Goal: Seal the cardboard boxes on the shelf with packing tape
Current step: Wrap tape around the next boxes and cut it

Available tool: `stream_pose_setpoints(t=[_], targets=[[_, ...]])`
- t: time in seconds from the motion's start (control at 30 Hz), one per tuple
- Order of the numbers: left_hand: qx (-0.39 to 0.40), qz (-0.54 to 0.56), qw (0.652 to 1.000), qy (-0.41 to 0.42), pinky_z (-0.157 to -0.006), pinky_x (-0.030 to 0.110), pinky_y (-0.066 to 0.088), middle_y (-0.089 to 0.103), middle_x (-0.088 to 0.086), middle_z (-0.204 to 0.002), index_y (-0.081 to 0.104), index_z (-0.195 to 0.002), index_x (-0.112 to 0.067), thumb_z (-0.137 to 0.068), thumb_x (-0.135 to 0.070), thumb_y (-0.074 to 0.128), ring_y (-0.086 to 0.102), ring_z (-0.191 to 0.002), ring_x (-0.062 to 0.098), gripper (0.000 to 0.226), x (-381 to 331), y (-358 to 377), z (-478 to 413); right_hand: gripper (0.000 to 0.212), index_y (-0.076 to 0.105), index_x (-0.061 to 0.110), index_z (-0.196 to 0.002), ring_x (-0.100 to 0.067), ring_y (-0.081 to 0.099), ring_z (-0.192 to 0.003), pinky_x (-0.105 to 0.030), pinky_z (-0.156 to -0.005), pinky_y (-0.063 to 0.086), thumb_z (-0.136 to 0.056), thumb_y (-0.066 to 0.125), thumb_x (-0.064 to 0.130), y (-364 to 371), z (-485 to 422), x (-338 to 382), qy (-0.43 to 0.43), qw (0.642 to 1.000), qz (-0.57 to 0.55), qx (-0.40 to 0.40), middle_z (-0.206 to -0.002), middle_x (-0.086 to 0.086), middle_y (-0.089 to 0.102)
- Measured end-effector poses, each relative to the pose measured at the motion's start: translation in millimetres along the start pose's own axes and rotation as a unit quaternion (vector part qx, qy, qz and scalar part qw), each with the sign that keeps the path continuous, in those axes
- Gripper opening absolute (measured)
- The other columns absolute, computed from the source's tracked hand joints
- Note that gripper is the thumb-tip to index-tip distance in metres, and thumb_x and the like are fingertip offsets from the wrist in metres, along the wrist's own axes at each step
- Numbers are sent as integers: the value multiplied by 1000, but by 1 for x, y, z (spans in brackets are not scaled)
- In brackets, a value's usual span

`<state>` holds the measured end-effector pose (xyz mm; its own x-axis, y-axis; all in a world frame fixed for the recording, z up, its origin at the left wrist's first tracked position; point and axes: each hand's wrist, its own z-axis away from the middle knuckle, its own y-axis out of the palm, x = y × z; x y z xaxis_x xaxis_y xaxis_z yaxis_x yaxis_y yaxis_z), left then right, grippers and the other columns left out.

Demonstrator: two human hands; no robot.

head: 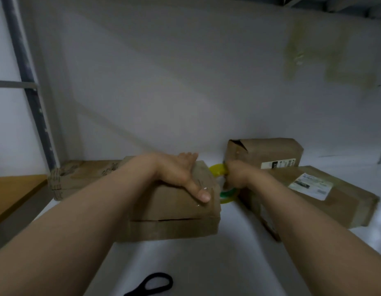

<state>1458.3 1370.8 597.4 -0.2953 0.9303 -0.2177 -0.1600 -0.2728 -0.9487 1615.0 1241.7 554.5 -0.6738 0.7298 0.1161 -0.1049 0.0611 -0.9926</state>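
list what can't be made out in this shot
Tape roll: head view, mostly hidden by the right hand gripping it.
Scissors: head view, blades cut off by bottom edge.
Label on the right box: head view, print too blurred to read.
Middle box top: head view, partly covered by the left hand.

Two bare forearms come in from the lower corners of the frame and converge toward the centre. The left hand (179, 174) lies palm-down on top of a box (174, 212), its fingers (187, 156) reaching to the far edge and its thumb (201, 194) splayed toward the right, pressing flat. The right hand (236, 175), just right of centre, is seen from behind, curled round a tape roll (217, 168).
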Motion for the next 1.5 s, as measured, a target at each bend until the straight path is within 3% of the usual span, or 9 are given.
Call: stream_pose_setpoints(t=[0.13,0.4,0.5,0.63,0.9,1.13,1.3,1.4,1.5], targets=[[-11,4,1000,11,-114,35,39,43,-6,-150,24,-153,-23,-56,-66,89,46,-132,17,124,8,9,-12,45,63,9,-123,-28,62,-112,-28,-78,48,-82,79,19,-16,-12,-4,-11,999,29,-31,-127,-12,63],[-22,11,1000,7,-104,33,48,54,-12,-131,41,-137,-28,-51,-66,91,55,-117,13,106,5,12,-11,55,45,31,-139,-36,46,-124,-52,-103,32,-89,63,14,-69,9,16,-49,971,126,-196,-128,-12,42],[-22,-1,1000,-6,-113,38,41,40,-8,-153,24,-153,-25,-47,-74,88,45,-135,18,134,6,12,-11,59,45,29,-139,-35,44,-123,-50,-100,32,-87,62,7,-78,22,29,-95,953,182,-221,-128,-12,43],[-1,-24,999,-44,-124,45,21,-14,-2,-168,-11,-160,-21,-47,-81,81,4,-156,23,158,4,11,-10,58,45,28,-140,-34,46,-123,-47,-100,32,-87,63,12,-83,35,42,-134,929,251,-236,-127,-11,48],[-20,3,999,-34,-126,46,15,-22,-2,-166,-25,-156,-22,-54,-74,84,-6,-156,22,157,2,12,-14,68,40,40,-139,-24,54,-104,-45,-92,33,-82,77,38,-87,57,44,-204,940,251,-110,-112,3,40],[-49,80,996,5,-105,42,49,52,-15,-132,42,-139,-42,-26,-78,89,55,-119,16,127,13,18,-26,62,45,38,-139,-18,41,-113,-47,-100,34,-85,75,31,-71,83,53,-276,906,301,-110,-112,7,37],[-68,55,996,-1,-108,44,46,45,-8,-138,31,-145,-34,-34,-76,88,50,-126,20,132,9,20,-19,24,70,23,-108,-14,63,-91,-38,-83,52,-95,63,42,-61,81,23,-301,936,-102,-154,-96,3,68],[-62,69,996,-15,-104,45,49,47,-6,-137,29,-144,-29,-42,-68,92,54,-122,21,126,8,18,-16,29,68,16,-102,-17,63,-86,-34,-79,48,-92,67,42,-47,57,5,-108,887,-339,-294,-95,-4,69],[-63,69,995,-17,-105,45,48,47,-6,-140,28,-145,-30,-41,-68,92,53,-123,21,128,8,19,-16,64,67,17,-109,-25,66,-87,-36,-76,52,-75,68,71,-32,50,-3,47,849,-524,-38,-102,-11,70]])
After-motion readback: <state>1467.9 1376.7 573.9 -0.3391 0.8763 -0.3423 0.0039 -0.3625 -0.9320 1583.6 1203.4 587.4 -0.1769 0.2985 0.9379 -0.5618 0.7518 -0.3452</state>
